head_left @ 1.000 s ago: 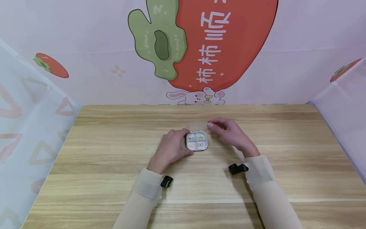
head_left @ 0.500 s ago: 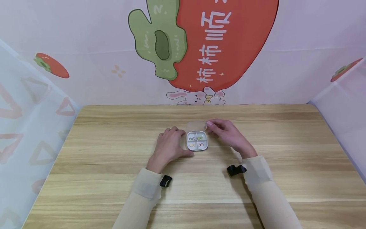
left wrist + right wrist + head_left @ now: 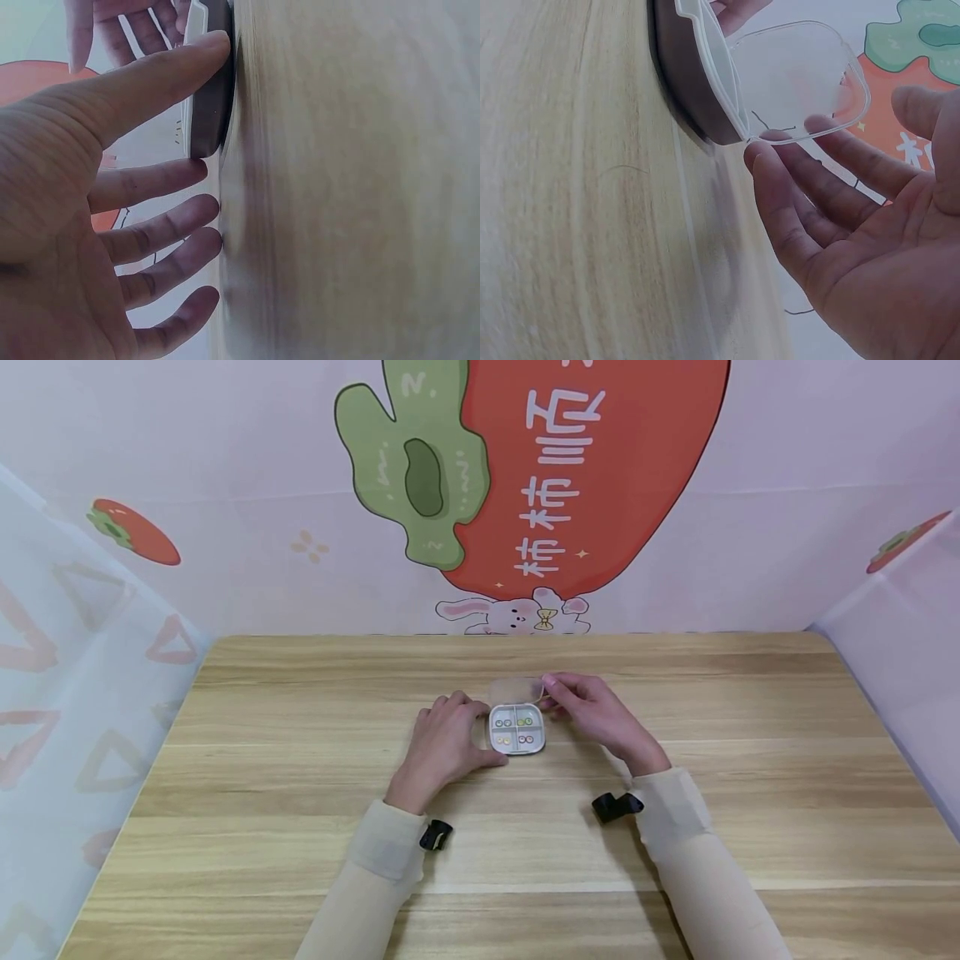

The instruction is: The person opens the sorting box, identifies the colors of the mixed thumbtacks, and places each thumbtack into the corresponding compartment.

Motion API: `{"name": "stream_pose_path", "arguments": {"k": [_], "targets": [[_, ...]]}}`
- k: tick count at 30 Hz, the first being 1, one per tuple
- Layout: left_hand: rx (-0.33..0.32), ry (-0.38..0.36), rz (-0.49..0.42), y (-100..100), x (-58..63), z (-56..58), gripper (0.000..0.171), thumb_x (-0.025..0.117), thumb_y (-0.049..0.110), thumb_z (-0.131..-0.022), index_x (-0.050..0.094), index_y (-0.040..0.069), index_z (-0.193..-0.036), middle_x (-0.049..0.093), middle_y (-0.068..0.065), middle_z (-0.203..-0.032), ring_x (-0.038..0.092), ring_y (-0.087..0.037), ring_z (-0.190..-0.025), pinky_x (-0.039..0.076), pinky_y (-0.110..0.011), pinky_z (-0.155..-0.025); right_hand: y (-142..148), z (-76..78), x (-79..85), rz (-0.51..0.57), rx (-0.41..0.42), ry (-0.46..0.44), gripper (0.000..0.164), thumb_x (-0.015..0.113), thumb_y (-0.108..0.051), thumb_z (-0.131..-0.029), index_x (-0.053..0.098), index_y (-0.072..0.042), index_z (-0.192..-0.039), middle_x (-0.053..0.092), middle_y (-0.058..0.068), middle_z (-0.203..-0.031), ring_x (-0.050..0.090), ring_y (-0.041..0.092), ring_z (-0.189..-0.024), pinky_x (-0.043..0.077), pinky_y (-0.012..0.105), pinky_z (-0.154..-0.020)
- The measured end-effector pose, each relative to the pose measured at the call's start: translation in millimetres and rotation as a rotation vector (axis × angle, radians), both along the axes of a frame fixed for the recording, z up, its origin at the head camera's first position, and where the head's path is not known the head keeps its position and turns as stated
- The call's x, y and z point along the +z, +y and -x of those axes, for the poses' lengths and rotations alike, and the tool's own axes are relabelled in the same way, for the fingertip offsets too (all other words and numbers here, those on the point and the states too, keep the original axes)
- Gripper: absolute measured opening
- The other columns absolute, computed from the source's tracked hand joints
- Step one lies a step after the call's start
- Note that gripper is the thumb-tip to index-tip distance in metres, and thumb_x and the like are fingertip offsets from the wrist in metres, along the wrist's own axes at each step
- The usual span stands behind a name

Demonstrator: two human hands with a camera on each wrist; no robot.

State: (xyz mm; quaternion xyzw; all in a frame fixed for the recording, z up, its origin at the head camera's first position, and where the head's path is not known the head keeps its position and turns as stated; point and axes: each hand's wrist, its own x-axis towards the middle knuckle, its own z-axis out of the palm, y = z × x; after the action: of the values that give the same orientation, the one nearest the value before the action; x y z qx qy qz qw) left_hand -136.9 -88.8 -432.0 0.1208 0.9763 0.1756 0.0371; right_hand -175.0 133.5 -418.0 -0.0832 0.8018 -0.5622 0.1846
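Observation:
A small four-compartment case [image 3: 517, 729] lies on the wooden table, white inside with a dark outer shell [image 3: 212, 97]. Its clear lid [image 3: 802, 79] stands open at the far side. Small round pieces sit in pairs in the compartments; their kind is too small to tell. My left hand [image 3: 444, 742] holds the case at its left, the thumb on the near side and the index finger at the far corner. My right hand [image 3: 596, 714] is at the lid's right edge, some fingers behind the lid near the hinge and the thumb [image 3: 919, 109] apart from it.
The wooden table [image 3: 300, 860] surrounds the case on all sides. Behind it rises a cloth backdrop [image 3: 247, 560] with a large red persimmon print. Black wrist mounts [image 3: 617, 807] hang below both sleeves.
My right hand has shifted slightly left, its fingers now at the lid's edge. My left index finger drew off the case's corner and is back against it. The case stays in place.

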Motion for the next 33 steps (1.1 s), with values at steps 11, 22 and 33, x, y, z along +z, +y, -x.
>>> {"name": "stream_pose_path", "arguments": {"k": [11,22,33], "targets": [[-0.001,0.003,-0.009,1.5,0.9,-0.5,0.074,0.077,0.059,-0.057,0.061,0.018,-0.117,0.052,0.001,-0.105,0.047,-0.02,-0.094,0.035,-0.041,-0.081,-0.1,-0.1,-4.8,-0.029,-0.001,0.036,0.04,0.054,-0.042,-0.089,0.061,-0.011,-0.113,0.061,0.009,-0.106,0.057,0.027,-0.096,0.045,0.036,-0.084],[-0.003,-0.001,0.006,1.1,1.0,-0.9,0.074,0.076,0.059,-0.058,0.061,0.019,-0.117,0.052,0.001,-0.105,0.047,-0.021,-0.094,0.035,-0.041,-0.081,3.8,-0.9,-4.1,-0.098,0.091,0.098,0.041,0.065,-0.046,-0.08,0.064,-0.014,-0.107,0.062,-0.001,-0.104,0.057,0.02,-0.095,0.044,0.032,-0.083],[-0.002,-0.001,0.007,1.4,-0.1,-0.1,0.072,0.076,0.059,-0.058,0.062,0.018,-0.116,0.052,0.0,-0.107,0.048,-0.021,-0.096,0.035,-0.042,-0.082,4.6,-0.9,-5.7,-0.076,0.146,0.09,0.047,0.073,-0.043,-0.073,0.064,-0.012,-0.107,0.06,0.003,-0.11,0.058,0.022,-0.097,0.045,0.03,-0.083]]}}
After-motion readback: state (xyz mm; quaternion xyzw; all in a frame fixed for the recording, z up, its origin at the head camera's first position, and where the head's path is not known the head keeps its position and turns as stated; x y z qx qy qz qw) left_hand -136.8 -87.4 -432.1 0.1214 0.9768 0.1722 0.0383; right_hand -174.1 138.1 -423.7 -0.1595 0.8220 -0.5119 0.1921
